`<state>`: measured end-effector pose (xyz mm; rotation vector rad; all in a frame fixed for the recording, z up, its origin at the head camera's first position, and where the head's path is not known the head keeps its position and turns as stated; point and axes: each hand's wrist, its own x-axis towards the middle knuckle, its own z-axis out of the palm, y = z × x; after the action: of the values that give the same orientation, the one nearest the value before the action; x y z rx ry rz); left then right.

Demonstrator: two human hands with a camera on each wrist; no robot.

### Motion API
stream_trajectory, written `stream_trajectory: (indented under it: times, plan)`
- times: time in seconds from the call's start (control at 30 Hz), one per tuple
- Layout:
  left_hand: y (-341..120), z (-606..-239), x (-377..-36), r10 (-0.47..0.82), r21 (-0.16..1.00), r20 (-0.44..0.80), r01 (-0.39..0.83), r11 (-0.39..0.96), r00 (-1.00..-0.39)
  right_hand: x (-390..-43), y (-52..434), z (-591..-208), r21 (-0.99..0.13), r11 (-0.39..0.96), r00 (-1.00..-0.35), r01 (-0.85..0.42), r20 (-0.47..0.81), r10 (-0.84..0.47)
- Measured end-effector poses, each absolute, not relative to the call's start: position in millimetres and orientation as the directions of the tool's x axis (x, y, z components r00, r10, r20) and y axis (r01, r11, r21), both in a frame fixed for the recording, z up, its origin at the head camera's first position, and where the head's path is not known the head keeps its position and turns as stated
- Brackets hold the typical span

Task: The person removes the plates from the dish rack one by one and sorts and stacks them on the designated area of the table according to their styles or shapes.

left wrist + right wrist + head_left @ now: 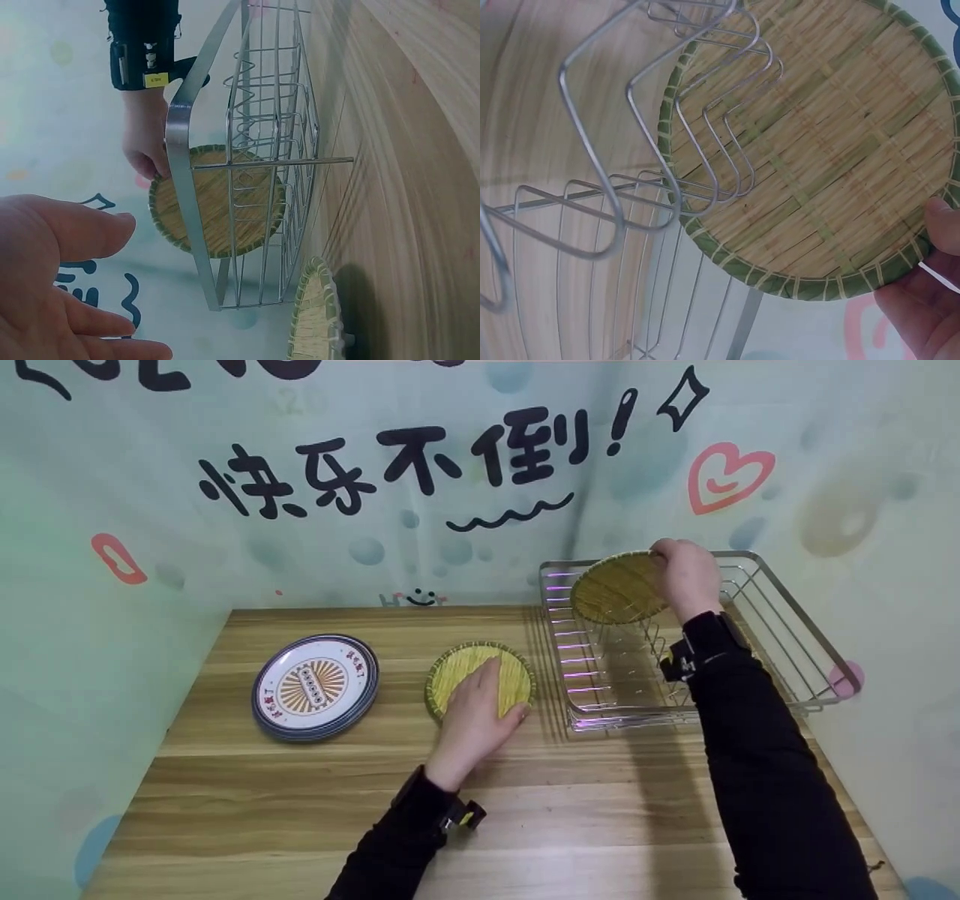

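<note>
My right hand (690, 577) pinches the rim of a round woven bamboo tray (619, 589), thumb on one face and fingers behind. The tray stands steeply tilted inside the wire dish rack (637, 711). In the right wrist view its lower edge lies beside the bent wire dividers (682, 150). My left hand (474, 720) hovers over a second woven tray (454, 669) lying on the table. Its fingers are extended, and the left wrist view shows nothing between thumb and fingers (97, 322).
Plates with dark blue rims (259, 701), stacked, lie on the wooden table (262, 810) at the left. A printed backdrop (375, 562) with black lettering rises behind the table. The rack's metal rim (806, 619) stands above the tabletop at the right.
</note>
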<state>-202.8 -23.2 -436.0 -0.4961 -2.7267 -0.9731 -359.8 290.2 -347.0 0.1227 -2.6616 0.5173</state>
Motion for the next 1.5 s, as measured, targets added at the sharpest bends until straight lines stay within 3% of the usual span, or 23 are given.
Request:
stream_trajectory:
  times: [0.33, 0.73, 1.5]
  plan:
    - [-21.5, -438.6, -208.8, 0.243, 0.579, 0.293, 0.374, 0.725, -0.925, -355.9, 291.6, -340.7, -0.348, 0.921, -0.843, -0.174, 0.536, 0.043]
    - [-21.0, -441.2, -218.2, 0.227, 0.561, 0.369, 0.411, 0.719, -0.901, -348.8, 292.5, -331.9, -0.339, 0.915, -0.746, -0.217, 0.662, 0.068]
    - [-30.4, -430.6, -231.3, 0.119, 0.638, 0.373, 0.347, 0.687, -0.920, -344.5, 285.3, -319.5, -0.348, 0.914, -0.725, -0.207, 0.682, 0.095]
